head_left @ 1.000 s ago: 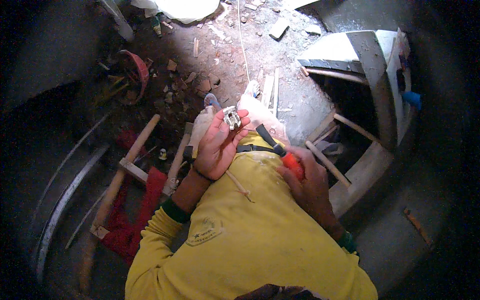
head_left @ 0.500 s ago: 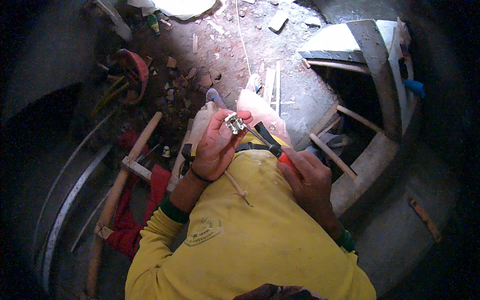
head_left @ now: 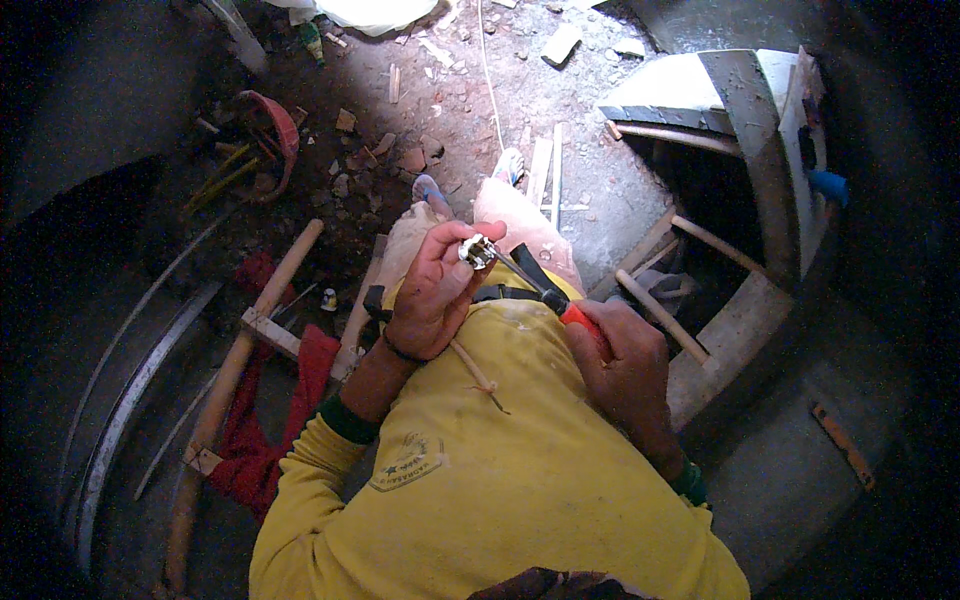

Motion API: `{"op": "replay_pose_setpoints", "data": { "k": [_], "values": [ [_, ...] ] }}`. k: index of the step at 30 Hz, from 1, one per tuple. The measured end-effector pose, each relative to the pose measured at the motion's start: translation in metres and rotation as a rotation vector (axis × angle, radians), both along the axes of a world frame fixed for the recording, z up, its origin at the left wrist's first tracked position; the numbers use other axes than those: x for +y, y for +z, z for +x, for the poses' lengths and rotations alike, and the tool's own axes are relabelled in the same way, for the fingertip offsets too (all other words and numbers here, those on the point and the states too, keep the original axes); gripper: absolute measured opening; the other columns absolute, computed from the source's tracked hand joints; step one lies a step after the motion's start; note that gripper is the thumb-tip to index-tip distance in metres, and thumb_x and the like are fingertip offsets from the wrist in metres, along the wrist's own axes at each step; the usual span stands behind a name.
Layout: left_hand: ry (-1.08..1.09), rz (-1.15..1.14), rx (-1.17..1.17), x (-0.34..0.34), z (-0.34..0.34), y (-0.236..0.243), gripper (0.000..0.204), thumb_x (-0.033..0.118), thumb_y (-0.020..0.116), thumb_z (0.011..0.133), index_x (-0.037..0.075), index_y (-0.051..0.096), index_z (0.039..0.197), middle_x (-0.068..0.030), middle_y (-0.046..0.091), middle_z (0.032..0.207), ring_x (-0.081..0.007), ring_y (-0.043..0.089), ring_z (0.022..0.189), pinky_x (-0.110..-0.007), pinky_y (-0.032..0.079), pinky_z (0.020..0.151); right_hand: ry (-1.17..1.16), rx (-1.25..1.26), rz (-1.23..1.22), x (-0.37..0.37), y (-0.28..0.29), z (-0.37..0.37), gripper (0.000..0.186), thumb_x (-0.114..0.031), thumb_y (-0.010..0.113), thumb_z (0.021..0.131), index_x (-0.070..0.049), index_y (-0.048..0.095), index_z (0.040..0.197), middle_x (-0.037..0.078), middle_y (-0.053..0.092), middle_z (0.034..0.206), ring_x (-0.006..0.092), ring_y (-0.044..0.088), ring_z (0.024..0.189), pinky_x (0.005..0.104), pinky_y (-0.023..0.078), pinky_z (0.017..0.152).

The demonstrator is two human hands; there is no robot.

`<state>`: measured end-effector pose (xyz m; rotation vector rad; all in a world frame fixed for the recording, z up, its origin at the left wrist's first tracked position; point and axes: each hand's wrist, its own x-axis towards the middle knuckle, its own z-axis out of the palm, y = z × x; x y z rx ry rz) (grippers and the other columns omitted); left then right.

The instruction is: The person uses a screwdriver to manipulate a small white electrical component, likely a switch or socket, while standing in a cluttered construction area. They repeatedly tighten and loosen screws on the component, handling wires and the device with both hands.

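Nearest is the yellow shirt (head_left: 520,450), with a pale cord (head_left: 472,366) against its front, below the left wrist. To the right, the right hand (head_left: 625,355) is wrapped around the red handle of a screwdriver (head_left: 590,330), its shaft slanting far and left. The left hand (head_left: 437,300), palm up, pinches a small metal-and-white fitting (head_left: 477,251) between thumb and fingers, just above the waist; the shaft reaches its right side, though the contact is too small to be sure of. Left of the person, red cloth (head_left: 318,365) hangs by a wooden ladder (head_left: 265,315). Farther off, broken rubble (head_left: 413,158) litters the floor, right of a pink basin (head_left: 285,140); farthest lies a white sack (head_left: 375,10).
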<state>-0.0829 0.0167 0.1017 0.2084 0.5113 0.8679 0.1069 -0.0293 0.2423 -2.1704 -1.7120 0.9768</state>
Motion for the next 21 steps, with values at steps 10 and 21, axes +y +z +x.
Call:
{"op": "replay_pose_setpoints", "data": {
  "k": [10,21],
  "values": [
    [-0.033,-0.005,-0.036,0.003,-0.004,-0.002,0.03,0.01,0.05,0.099,0.005,0.04,0.127,-0.0161,0.047,0.138,-0.0247,0.04,0.136,-0.039,0.029,0.116,0.106,-0.209,-0.237,0.017,0.013,-0.005,0.024,-0.028,0.07,0.085,-0.007,0.059,0.089,0.016,0.061,0.081,0.0373,0.064,0.07,0.047,0.05,0.06],
    [-0.036,-0.087,-0.082,0.001,-0.008,0.0,0.028,0.01,0.049,0.1,0.005,0.041,0.126,-0.0172,0.046,0.14,-0.024,0.038,0.137,-0.037,0.027,0.116,0.191,-0.298,-0.259,0.027,0.019,-0.011,0.034,-0.035,0.071,0.084,-0.007,0.054,0.094,0.015,0.061,0.083,0.0364,0.065,0.068,0.0461,0.053,0.058]
  ]
}}
